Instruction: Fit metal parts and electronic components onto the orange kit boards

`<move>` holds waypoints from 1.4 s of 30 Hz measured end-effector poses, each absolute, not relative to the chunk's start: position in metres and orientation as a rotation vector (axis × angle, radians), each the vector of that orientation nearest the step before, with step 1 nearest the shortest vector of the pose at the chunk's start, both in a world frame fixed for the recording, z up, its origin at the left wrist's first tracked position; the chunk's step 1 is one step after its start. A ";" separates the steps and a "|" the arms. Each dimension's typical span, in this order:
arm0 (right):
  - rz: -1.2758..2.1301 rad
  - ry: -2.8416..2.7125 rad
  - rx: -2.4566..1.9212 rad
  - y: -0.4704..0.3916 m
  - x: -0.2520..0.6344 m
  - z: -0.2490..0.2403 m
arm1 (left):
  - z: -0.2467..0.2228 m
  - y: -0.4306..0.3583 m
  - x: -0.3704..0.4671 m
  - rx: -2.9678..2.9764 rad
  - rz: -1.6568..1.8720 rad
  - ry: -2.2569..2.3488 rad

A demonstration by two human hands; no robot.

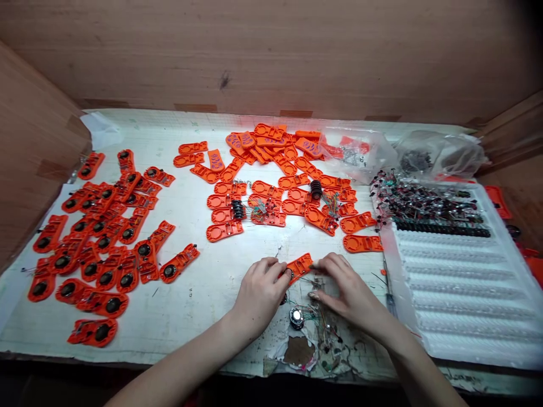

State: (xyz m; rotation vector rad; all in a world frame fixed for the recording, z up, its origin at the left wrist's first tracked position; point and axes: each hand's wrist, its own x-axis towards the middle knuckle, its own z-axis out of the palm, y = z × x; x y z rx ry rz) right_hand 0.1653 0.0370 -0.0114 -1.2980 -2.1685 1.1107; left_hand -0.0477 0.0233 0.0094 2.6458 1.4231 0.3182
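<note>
An orange plastic casing half [300, 268] lies tilted on the table between my hands. My left hand [263, 289] grips its left end, fingers curled over it and hiding that part. At the casing's right end, the index finger of my right hand [350, 291] reaches its edge, while the thumb stays apart, lower down by some thin wires [314, 308]. Whether that finger presses on the casing is hard to make out. A small round speaker [296, 317] with wires rests just below, close to my left wrist. Another dark round part is mostly hidden under my left hand.
Orange casings with black speakers fitted [106, 277] crowd the left. More casings [271, 141] are piled at the back centre, with stacked speakers [316, 189] on some. A white ridged tray [462, 282] holds wired parts at right, beside a screwdriver [390, 302] and plastic bags [356, 155].
</note>
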 end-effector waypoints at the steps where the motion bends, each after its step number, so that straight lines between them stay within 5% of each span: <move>1: 1.128 -2.113 -1.300 0.035 0.172 -0.013 | 0.009 0.022 -0.047 2.714 0.295 1.414; 9: 1.010 -2.018 -1.459 0.026 0.171 -0.022 | 0.014 0.017 -0.042 2.864 0.140 1.357; 20: 1.417 -1.268 -1.296 0.031 0.154 -0.018 | 0.008 0.057 -0.022 2.041 0.647 1.333; 42: 1.027 -1.846 -1.256 0.052 0.149 -0.015 | 0.012 0.048 -0.021 1.837 0.839 1.551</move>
